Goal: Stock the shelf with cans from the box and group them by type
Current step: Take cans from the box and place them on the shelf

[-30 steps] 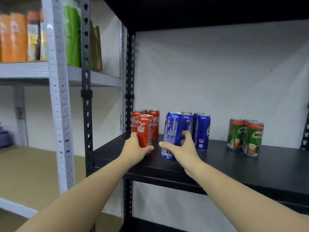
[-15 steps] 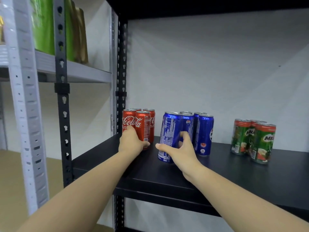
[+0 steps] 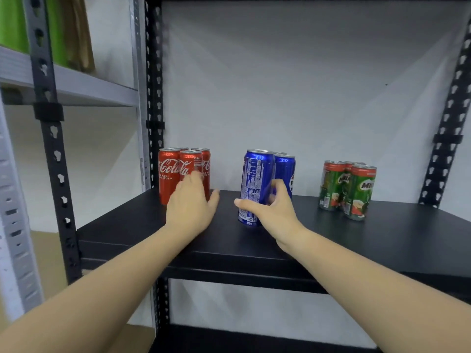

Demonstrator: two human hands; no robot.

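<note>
So we already have three groups standing on the black shelf (image 3: 382, 240): red cans (image 3: 169, 174) at nine o'clock, blue cans (image 3: 285, 171) in the middle, green cans (image 3: 362, 192) at three o'clock. Our left hand (image 3: 191, 205) lies flat with straight fingers against the front red can, while our right hand (image 3: 270, 207) curls round the front blue can (image 3: 254, 184), which stands on the shelf. The box is out of sight, so we cannot tell how many cans are left.

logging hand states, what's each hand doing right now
Left hand: open, fingers against the front red Coca-Cola can.
Right hand: gripping the front blue Pepsi can.
</note>
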